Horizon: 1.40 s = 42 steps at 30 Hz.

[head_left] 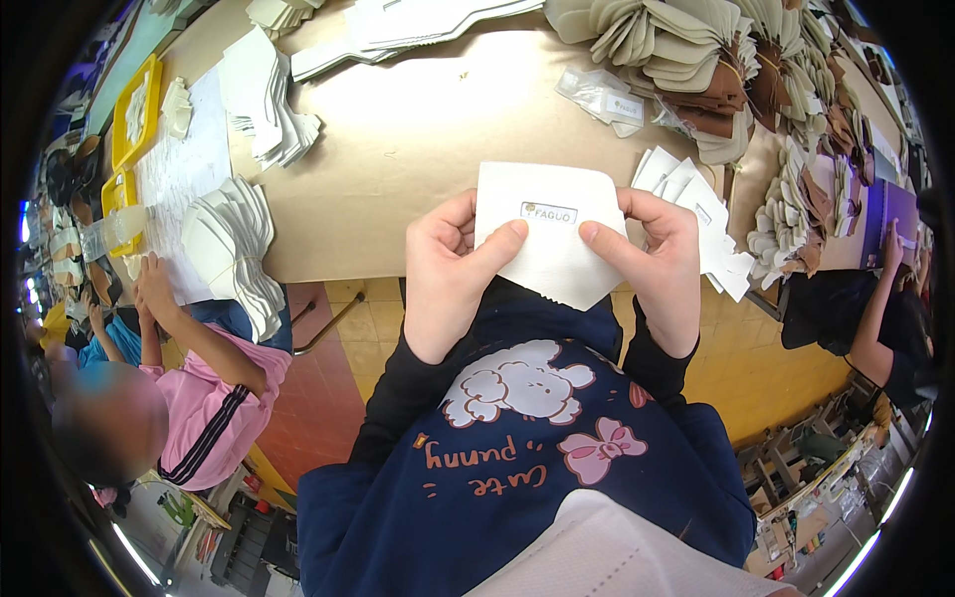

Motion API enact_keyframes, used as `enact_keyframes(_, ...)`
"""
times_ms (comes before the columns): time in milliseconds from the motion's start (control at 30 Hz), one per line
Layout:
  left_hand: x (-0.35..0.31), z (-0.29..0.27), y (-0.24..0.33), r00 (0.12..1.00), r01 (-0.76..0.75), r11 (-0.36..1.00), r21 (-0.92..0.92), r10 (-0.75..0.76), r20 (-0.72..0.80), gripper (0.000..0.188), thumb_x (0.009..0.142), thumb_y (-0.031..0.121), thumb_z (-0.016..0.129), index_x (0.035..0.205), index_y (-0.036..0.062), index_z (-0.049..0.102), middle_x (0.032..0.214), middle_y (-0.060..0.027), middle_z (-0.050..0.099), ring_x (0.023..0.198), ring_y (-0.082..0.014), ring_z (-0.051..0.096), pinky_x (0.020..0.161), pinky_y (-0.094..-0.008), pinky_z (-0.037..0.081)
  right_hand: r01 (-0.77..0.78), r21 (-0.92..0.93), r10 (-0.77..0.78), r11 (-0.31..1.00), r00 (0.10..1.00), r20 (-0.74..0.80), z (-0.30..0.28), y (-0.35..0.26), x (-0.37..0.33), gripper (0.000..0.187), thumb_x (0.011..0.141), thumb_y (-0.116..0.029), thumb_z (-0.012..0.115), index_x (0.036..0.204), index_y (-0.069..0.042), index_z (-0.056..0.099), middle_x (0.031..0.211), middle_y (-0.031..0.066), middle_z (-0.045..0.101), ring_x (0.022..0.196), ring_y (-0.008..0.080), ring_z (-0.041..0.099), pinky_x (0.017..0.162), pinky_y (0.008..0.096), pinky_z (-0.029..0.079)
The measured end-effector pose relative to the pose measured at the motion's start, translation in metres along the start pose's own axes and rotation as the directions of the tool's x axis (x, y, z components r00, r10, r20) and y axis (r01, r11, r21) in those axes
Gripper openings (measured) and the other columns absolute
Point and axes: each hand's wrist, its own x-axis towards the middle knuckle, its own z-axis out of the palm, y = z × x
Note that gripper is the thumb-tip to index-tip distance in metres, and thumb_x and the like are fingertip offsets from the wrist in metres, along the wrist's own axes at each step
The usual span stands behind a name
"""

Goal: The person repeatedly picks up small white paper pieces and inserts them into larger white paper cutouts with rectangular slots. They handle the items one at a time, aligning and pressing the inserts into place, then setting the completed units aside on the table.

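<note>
A white cut panel [549, 261], perhaps a shoe part, is held up over the table's near edge. Set in its middle is a small printed rectangular label [549, 213]. My left hand [446, 274] pinches the panel's left side, thumb on the face and fingers curled behind. On the opposite side my right hand [665, 271] grips it the same way, its thumb just right of the label. Both hands' fingertips behind the panel are hidden. Close to my right hand lies a loose fan of similar white pieces [684, 189], one showing a label.
Brown paper covers the table [398, 169]. A clear bag of labels [602, 99] lies beyond the panel. Bundled beige and brown pieces [686, 60] crowd the right. White stacks [229, 239] and yellow trays [136, 109] stand left, beside a person in pink [224, 398].
</note>
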Motion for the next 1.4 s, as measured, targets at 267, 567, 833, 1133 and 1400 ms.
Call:
enact_keyframes(267,0.000,0.001,0.000,0.999,-0.037,0.999,-0.013,0.037,-0.007,0.031,0.092,0.000,0.066,0.120,-0.0118,0.061,0.108,-0.0138,0.071,0.094,-0.0135,0.069,0.083,-0.0260,0.055,-0.016,-0.084,0.020,0.996,0.999,0.047,-0.002,0.000,0.000,0.016,0.083,-0.007,0.074,0.093,0.005,0.071,0.082,0.0044,0.069,0.077,0.0097,0.059,0.072,0.0244,0.047)
enact_keyframes(567,0.004,0.001,-0.006,0.996,0.043,0.999,0.004,-0.043,0.075,0.030,0.091,0.004,0.072,0.117,-0.0091,0.065,0.107,-0.0136,0.073,0.092,-0.0156,0.070,0.082,-0.0290,0.057,0.017,-0.078,-0.017,0.997,1.000,0.003,-0.002,0.007,-0.001,0.020,0.080,-0.009,0.076,0.093,0.005,0.071,0.081,0.0070,0.069,0.079,0.0144,0.060,0.075,0.0290,0.048)
enact_keyframes(833,0.013,-0.003,-0.015,0.990,-0.118,0.946,0.302,0.087,0.114,0.030,0.090,0.022,0.077,0.106,-0.0030,0.073,0.091,-0.0058,0.074,0.084,-0.0075,0.064,0.075,-0.0280,0.054,0.034,-0.123,-0.023,0.992,0.996,0.092,-0.006,0.008,0.004,0.019,0.087,-0.005,0.072,0.101,0.007,0.071,0.088,0.0075,0.072,0.082,0.0122,0.061,0.076,0.0291,0.049)
enact_keyframes(1133,0.026,-0.016,-0.018,0.957,-0.288,0.900,0.327,0.259,0.130,0.020,0.087,0.016,0.076,0.095,-0.0023,0.074,0.079,-0.0077,0.074,0.071,-0.0086,0.062,0.069,-0.0275,0.050,0.249,-0.118,-0.230,0.961,0.960,0.157,-0.004,0.017,0.017,0.015,0.086,-0.007,0.072,0.091,0.007,0.069,0.077,0.0064,0.065,0.076,0.0111,0.053,0.073,0.0268,0.043)
enact_keyframes(1400,0.025,-0.015,-0.022,0.927,-0.374,0.881,0.291,0.354,0.121,0.015,0.084,0.011,0.077,0.092,-0.0009,0.076,0.074,-0.0087,0.073,0.065,-0.0093,0.064,0.063,-0.0254,0.050,0.304,-0.203,-0.242,0.931,0.929,0.281,-0.048,0.066,0.058,0.019,0.095,-0.018,0.074,0.091,0.001,0.072,0.077,0.0014,0.069,0.068,0.0041,0.054,0.063,0.0203,0.042)
